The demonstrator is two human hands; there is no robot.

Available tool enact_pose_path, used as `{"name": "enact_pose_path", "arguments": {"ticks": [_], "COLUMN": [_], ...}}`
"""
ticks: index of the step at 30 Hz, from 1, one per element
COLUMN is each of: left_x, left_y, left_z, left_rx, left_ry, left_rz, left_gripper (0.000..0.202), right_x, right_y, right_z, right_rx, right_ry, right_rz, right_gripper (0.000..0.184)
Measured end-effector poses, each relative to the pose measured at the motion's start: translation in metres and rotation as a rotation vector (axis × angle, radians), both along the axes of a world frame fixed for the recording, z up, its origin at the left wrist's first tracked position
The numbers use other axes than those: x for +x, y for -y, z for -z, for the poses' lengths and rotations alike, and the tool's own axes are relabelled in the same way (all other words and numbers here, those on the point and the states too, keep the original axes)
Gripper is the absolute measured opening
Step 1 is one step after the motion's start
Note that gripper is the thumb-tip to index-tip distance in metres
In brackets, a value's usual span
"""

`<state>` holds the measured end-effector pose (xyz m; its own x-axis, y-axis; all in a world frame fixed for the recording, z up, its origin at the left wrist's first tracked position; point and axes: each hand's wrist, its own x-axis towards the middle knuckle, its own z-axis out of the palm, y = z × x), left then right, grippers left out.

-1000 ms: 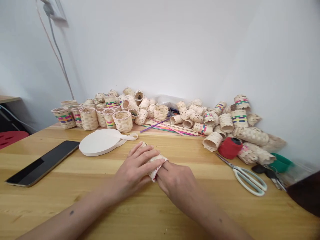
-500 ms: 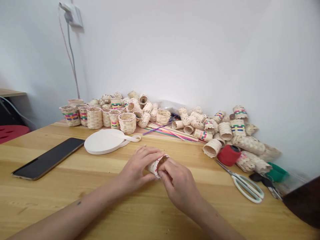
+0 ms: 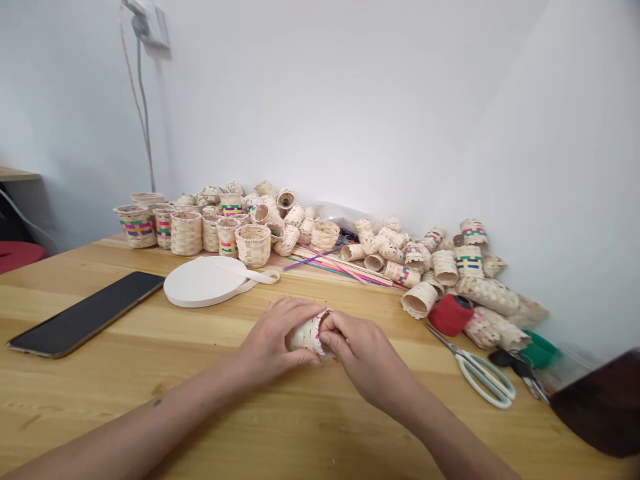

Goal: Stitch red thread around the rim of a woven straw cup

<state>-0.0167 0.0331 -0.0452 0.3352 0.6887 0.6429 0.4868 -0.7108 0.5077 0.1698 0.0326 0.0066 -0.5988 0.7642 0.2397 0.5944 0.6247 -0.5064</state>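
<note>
A small woven basket (image 3: pixel 305 337) lies on its side above the table, its stitched pink-and-white rim turned to the right. Wrapped around its body from the left is my left hand (image 3: pixel 273 337), thumb below and fingers over the top. My right hand (image 3: pixel 363 347) is closed at the rim, with fingertips inside the opening and the thumb pressed near the edge. Whether a thread or needle is also between those fingers cannot be made out. The inside of the basket is mostly hidden by my right hand.
Finished baskets (image 3: pixel 253 245) stand at the back left. Coloured strips (image 3: pixel 340 261) lie before a pile of woven pieces (image 3: pixel 419 299). A roll of white tape (image 3: pixel 203 283) and a phone (image 3: pixel 87 313) are left; red thread (image 3: pixel 451 315) and scissors (image 3: pixel 483 377) right.
My right hand has shifted slightly at the rim, and the basket has turned so more of its side shows between my hands. The view has moved slightly.
</note>
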Motion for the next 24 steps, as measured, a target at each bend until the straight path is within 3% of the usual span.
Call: {"name": "enact_pose_path", "arguments": {"ticks": [3,7,12,17,20,24], "left_x": [0.001,0.001,-0.001,-0.003,-0.004,-0.004], "left_y": [0.002,0.006,0.008,0.005,0.003,0.003], "left_z": [-0.002,-0.010,-0.017,-0.015,-0.013,-0.014], "left_rx": [-0.153,-0.251,-0.257,-0.229,-0.206,-0.153], "left_ry": [0.094,0.139,0.169,0.163,0.149,0.115], "left_rz": [0.041,0.068,0.056,0.028,0.030,0.038], "left_gripper": [0.063,0.059,0.056,0.055,0.057,0.058], "right_x": [-0.004,-0.014,-0.017,-0.004,0.002,0.004], "right_y": [0.003,0.005,0.002,-0.003,-0.005,-0.008], "right_z": [0.001,-0.001,-0.013,-0.028,-0.034,-0.032], "right_rx": [0.044,-0.022,-0.031,-0.357,-0.484,-0.436], "right_ry": [-0.053,-0.114,-0.091,-0.186,-0.175,-0.134], "right_rz": [0.031,0.058,0.055,-0.128,-0.158,-0.139], "right_gripper": [0.018,0.018,0.019,0.019,0.010,0.005]}}
